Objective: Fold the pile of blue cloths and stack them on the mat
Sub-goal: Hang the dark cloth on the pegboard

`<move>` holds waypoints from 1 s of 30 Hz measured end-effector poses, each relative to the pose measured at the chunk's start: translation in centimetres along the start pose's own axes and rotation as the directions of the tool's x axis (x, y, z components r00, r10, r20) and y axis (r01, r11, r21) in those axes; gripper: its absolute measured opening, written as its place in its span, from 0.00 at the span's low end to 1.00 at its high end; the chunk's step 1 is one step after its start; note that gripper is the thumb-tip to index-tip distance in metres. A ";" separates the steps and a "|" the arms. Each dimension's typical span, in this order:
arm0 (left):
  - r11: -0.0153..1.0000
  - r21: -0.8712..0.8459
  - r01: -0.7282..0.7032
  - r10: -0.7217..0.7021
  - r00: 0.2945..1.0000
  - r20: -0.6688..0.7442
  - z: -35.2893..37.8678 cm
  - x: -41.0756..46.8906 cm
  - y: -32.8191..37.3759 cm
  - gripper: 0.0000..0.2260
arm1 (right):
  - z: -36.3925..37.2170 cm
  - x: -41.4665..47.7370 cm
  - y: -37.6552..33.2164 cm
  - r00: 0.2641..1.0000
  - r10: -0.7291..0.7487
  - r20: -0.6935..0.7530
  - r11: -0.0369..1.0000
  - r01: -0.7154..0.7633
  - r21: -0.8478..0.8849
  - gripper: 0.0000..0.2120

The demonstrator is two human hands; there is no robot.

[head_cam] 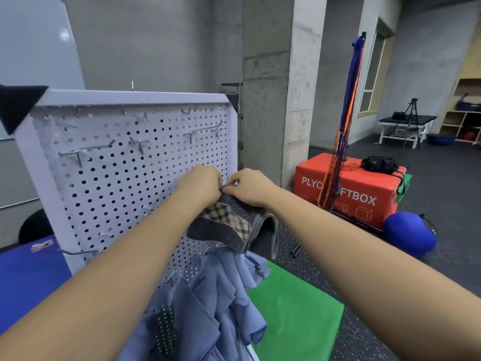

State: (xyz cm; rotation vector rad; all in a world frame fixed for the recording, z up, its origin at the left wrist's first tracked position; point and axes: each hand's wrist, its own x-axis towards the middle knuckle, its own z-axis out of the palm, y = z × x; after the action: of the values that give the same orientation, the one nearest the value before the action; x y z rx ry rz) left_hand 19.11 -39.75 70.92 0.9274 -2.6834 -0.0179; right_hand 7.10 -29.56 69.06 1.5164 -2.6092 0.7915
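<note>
Both hands are close together at the white perforated metal pegboard [117, 173]. My left hand [200, 183] and right hand [250, 187], knuckles nearly touching, pinch the top edge of a grey woven cloth with a plaid patch [231, 225]. It droops toward 6 o'clock. The pile of light blue cloths [216, 303] hangs against the pegboard, at 6 o'clock from the grey cloth. A green foam mat [294, 303] lies on the floor at 4 o'clock.

White pegboard [130, 165] upright; black bag [380, 164] atop red box [364, 183]; blue ball [410, 234] beside
</note>
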 end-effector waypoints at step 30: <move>0.982 -0.174 -0.071 0.095 0.986 0.134 -1.6 -1.0 0.4 0.20 | 0.0 -7.6 2.4 0.989 0.070 0.130 0.983 -0.047 -0.177 0.36</move>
State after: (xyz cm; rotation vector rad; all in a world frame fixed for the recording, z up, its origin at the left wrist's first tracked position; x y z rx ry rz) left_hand 20.06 -38.69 72.20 0.7890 -2.7950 -0.2989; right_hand 9.15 -22.43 66.09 1.5014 -2.7463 0.4635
